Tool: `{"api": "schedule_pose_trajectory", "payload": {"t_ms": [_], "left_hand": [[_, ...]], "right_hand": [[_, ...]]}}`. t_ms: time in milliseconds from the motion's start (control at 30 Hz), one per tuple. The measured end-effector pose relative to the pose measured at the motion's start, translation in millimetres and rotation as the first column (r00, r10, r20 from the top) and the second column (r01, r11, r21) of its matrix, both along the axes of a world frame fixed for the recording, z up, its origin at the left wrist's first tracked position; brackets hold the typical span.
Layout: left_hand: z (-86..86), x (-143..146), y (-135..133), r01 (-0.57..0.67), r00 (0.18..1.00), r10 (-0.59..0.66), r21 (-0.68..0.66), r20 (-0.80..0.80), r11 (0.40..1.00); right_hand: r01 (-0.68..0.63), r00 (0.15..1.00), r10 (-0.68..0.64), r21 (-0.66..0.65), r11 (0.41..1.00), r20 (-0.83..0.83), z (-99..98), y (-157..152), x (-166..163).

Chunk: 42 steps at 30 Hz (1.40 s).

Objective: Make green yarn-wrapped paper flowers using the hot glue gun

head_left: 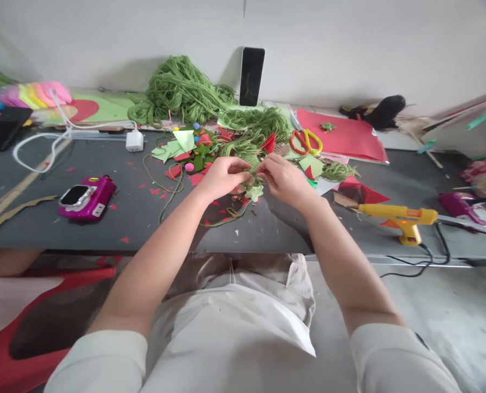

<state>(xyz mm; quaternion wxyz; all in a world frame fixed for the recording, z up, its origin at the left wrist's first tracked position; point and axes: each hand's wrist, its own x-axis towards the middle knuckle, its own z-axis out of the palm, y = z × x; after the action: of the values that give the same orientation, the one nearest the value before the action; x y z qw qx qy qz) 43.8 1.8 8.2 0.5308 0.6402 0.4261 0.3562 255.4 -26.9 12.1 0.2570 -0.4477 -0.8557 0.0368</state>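
My left hand (pixel 223 176) and my right hand (pixel 282 179) meet over the middle of the dark table (pixel 136 224). Both pinch a small craft piece (pixel 252 176) wound with green yarn, fingers curled on it from either side. A light green paper scrap (pixel 254 192) hangs just under the piece. A loose green yarn strand (pixel 169 197) trails left and down from it across the table. Behind my hands lie green and red paper cutouts (pixel 185 143) and small pompoms (pixel 189 166).
A big heap of green yarn (pixel 181 90) and a phone (pixel 251 76) lean at the wall. Orange-handled scissors (pixel 305 141) and red paper (pixel 341 136) lie right of centre. A yellow glue gun (pixel 402 219) stands near the right front edge. A magenta device (pixel 87 197) and white charger (pixel 135 140) sit left.
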Motion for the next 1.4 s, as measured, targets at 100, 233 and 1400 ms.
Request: {"api": "schedule_pose_trajectory", "payload": {"t_ms": [100,233,1400], "left_hand": [[1.3,0.7,-0.9,0.006,1.0,-0.006,-0.015,0.009,1.0],[2.9,0.3,-1.0,0.017,1.0,-0.017,-0.033,0.0,0.999],[4.6,-3.8,-0.5,0.125,0.991,-0.129,-0.144,-0.024,0.982]], "right_hand": [[-0.015,1.0,0.015,-0.012,1.0,-0.002,-1.2,-1.1,1.2],[-0.037,0.999,0.037,-0.007,0.999,0.008,-2.6,-1.9,-2.2],[-0.201,0.765,-0.161,-0.469,0.86,-0.624,2.4,-0.1,-3.3]]}}
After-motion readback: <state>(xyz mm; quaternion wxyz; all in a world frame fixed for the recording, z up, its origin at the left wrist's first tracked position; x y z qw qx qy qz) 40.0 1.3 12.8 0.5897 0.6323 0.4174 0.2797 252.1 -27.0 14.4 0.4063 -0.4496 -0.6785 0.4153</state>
